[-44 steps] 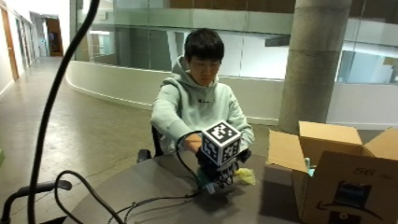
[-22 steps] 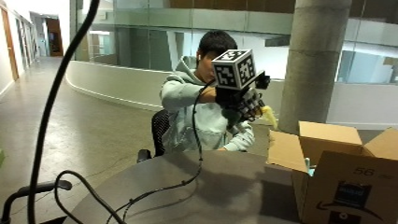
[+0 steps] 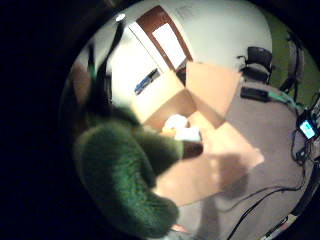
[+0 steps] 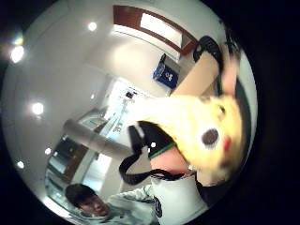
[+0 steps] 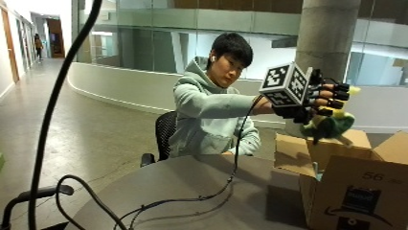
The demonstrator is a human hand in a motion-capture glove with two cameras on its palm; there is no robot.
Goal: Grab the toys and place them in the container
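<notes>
My gloved right hand (image 5: 317, 101) is raised above the open cardboard box (image 5: 347, 182) at the table's right side, fingers curled round a plush toy (image 5: 328, 125). The toy is green and yellow; its green furry body (image 3: 127, 175) fills one palm view and its yellow face (image 4: 211, 136) with a dark eye fills the other. Below the hand, the box (image 3: 192, 125) stands with its flaps spread, and a white and a yellow item (image 3: 180, 127) lie inside it.
The round grey table (image 5: 191, 196) carries a black cable (image 5: 210, 191) trailing from the glove. A black stand pole (image 5: 61, 96) crosses the near left. The person sits on a chair (image 5: 164, 134) behind the table. A pillar (image 5: 325, 43) rises behind the box.
The hand lifted the plush toy off the table, raised it high, then carried it right until it hangs above the open box.
</notes>
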